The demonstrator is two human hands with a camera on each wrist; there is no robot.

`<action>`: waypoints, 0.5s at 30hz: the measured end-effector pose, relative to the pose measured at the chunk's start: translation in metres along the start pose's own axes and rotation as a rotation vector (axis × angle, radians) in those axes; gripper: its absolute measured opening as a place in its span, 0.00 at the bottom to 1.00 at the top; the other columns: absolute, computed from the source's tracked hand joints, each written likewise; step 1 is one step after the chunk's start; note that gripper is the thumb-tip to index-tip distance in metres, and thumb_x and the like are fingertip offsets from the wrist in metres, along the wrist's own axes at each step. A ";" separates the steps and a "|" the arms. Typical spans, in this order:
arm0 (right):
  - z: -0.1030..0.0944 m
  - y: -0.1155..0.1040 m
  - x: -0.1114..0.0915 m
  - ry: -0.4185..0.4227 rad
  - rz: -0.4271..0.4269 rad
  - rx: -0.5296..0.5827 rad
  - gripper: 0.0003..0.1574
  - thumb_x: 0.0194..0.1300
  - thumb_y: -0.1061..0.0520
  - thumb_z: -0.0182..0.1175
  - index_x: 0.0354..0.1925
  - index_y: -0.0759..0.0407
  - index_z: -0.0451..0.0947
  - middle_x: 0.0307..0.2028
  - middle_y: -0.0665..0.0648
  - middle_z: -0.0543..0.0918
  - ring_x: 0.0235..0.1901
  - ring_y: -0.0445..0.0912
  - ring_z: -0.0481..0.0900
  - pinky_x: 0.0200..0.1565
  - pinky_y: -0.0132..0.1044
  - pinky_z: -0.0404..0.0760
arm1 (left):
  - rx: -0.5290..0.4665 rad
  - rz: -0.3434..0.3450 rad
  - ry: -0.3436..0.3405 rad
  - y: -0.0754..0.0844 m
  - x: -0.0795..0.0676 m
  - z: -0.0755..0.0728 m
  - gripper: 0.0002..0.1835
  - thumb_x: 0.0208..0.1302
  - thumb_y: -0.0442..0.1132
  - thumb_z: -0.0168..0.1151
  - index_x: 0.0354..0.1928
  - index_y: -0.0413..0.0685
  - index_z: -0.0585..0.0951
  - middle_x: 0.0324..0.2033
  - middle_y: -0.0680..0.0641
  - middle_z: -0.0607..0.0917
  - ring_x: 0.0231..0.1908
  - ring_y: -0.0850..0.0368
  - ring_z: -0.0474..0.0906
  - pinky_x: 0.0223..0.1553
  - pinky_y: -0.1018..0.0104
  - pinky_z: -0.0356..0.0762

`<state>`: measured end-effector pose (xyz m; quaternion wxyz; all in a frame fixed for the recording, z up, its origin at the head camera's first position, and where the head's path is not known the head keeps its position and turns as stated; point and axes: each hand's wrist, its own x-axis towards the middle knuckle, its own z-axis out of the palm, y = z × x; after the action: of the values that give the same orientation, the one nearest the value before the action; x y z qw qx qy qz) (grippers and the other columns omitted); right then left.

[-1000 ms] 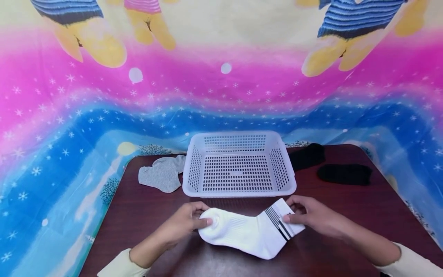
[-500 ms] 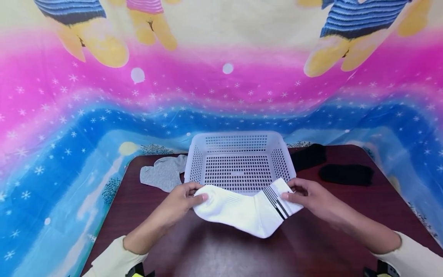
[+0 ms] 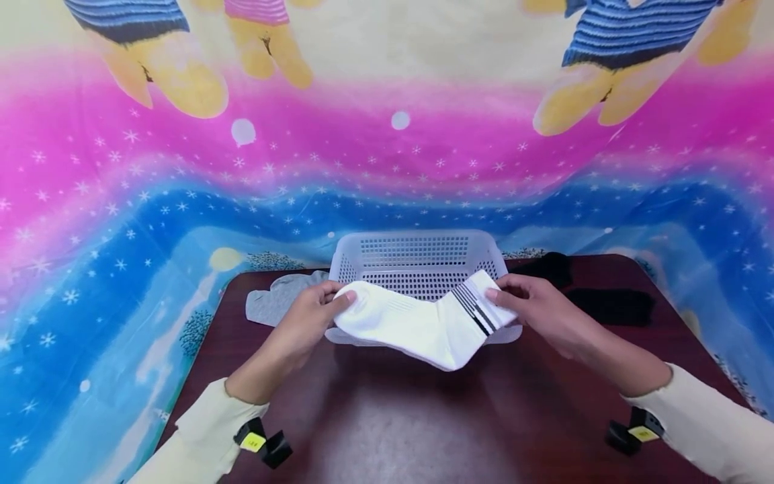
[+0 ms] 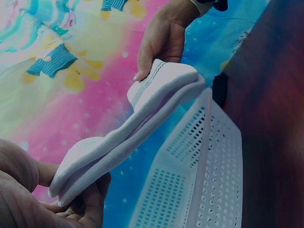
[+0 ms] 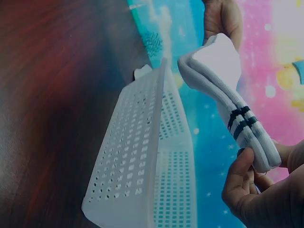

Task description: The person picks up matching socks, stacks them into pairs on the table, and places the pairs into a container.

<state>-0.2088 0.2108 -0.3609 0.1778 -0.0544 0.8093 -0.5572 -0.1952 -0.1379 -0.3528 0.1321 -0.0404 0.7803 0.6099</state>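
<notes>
A pair of white socks (image 3: 399,316), one laid flat on the other, is held up between both hands in front of the white basket (image 3: 423,238). Dark stripes run around the cuff. My left hand (image 3: 307,316) pinches the toe end, thumb on top. At the cuff end, my right hand (image 3: 538,306) pinches the striped part. The two layers of the socks (image 4: 128,133) show edge-on in the left wrist view. In the right wrist view the basket (image 5: 128,142) lies below and apart from the socks. The socks cover part of the basket's front in the head view.
Grey socks (image 3: 278,299) lie left of the basket, partly behind my left hand. On the right are a black sock (image 3: 611,306) and another black sock (image 3: 553,267). The dark red-brown table (image 3: 387,417) backs onto a printed cloth (image 3: 363,154).
Both hands have lifted the white socks up and away from me, from low over the table in front of the basket to a place overlapping the basket's front.
</notes>
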 end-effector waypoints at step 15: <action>-0.007 -0.010 0.067 0.100 0.043 -0.133 0.34 0.69 0.39 0.52 0.62 0.60 0.68 0.52 0.62 0.75 0.43 0.49 0.78 0.45 0.37 0.78 | 0.023 -0.057 0.106 0.017 0.058 0.005 0.25 0.71 0.48 0.52 0.64 0.42 0.69 0.55 0.42 0.78 0.54 0.50 0.76 0.57 0.55 0.73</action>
<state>-0.2745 0.1945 -0.3649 0.1452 -0.0206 0.8533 -0.5004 -0.2541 -0.1232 -0.3525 0.1084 -0.0933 0.7918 0.5938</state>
